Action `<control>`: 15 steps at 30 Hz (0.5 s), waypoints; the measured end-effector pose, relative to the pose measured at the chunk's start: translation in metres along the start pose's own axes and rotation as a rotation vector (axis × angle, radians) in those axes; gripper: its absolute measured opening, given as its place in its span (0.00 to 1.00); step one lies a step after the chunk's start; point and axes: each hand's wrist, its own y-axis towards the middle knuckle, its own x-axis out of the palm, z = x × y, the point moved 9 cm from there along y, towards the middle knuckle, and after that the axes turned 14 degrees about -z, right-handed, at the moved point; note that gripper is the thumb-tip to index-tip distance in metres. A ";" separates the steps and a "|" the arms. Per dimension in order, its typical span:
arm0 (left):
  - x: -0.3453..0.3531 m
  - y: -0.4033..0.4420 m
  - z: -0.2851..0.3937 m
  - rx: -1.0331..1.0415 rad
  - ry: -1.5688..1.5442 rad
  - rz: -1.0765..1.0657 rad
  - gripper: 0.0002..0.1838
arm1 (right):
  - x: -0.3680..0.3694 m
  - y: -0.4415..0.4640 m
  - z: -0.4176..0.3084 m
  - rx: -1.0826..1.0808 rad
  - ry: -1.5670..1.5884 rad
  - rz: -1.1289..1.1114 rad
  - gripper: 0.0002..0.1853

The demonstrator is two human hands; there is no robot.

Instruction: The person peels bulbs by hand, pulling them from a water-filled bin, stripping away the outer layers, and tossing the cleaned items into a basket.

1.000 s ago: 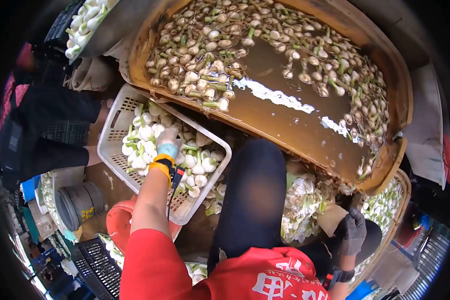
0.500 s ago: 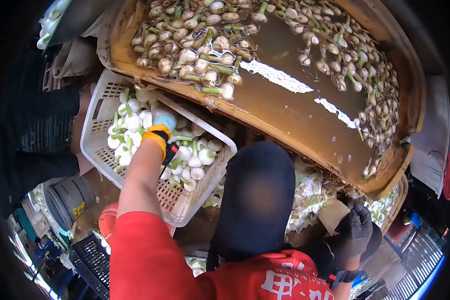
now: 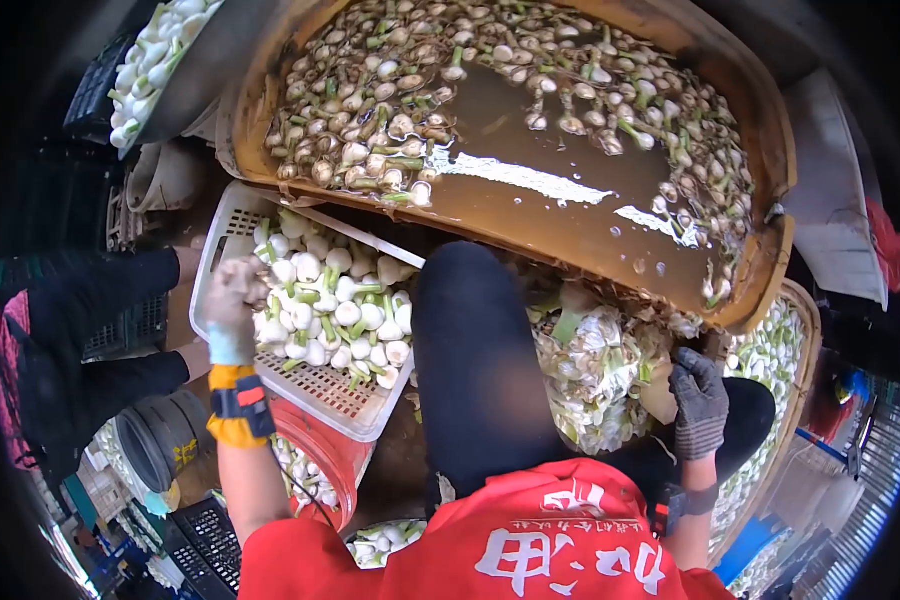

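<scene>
A white plastic crate [image 3: 220, 235] holds many peeled white bulbs with short green stems [image 3: 335, 300], like fresh garlic. Over the crate's left rim is my left hand [image 3: 235, 290], in a pale glove with an orange cuff. Its fingers are curled and slightly blurred; whatever they hold, if anything, is hidden. My right hand [image 3: 698, 405], in a grey knitted glove, is by my bent right knee with its fingers bent. A flat tan piece [image 3: 660, 393] lies right beside its fingertips; I cannot tell whether they touch it. Pale peelings [image 3: 595, 385] are heaped between my legs.
Ahead stands a large yellow-brown tub [image 3: 530, 225] of murky water with floating unpeeled bulbs. A red bucket [image 3: 345, 450] of bulbs is below the crate. Another container of bulbs [image 3: 760, 370] lies at right. Another person's legs [image 3: 120, 370] are at left, near grey buckets [image 3: 155, 440].
My left hand has come out from among the bulbs and moved left to the crate's rim. My right hand stays by my knee. The view has shifted, showing more of the red bucket.
</scene>
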 end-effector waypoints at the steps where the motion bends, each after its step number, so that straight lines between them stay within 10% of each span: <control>1: 0.019 -0.004 0.040 0.090 -0.014 -0.055 0.08 | 0.002 -0.003 -0.002 -0.007 0.084 -0.004 0.11; 8: 0.211 -0.058 0.221 0.539 -0.014 -0.422 0.16 | -0.013 -0.030 -0.047 -0.188 0.001 0.040 0.15; 11: 0.330 -0.086 0.214 0.509 0.046 -0.842 0.11 | -0.026 -0.046 -0.082 -0.246 -0.048 0.016 0.26; 15: 0.444 -0.114 0.135 -0.031 0.127 -1.059 0.08 | -0.045 -0.058 -0.115 -0.332 -0.291 0.023 0.45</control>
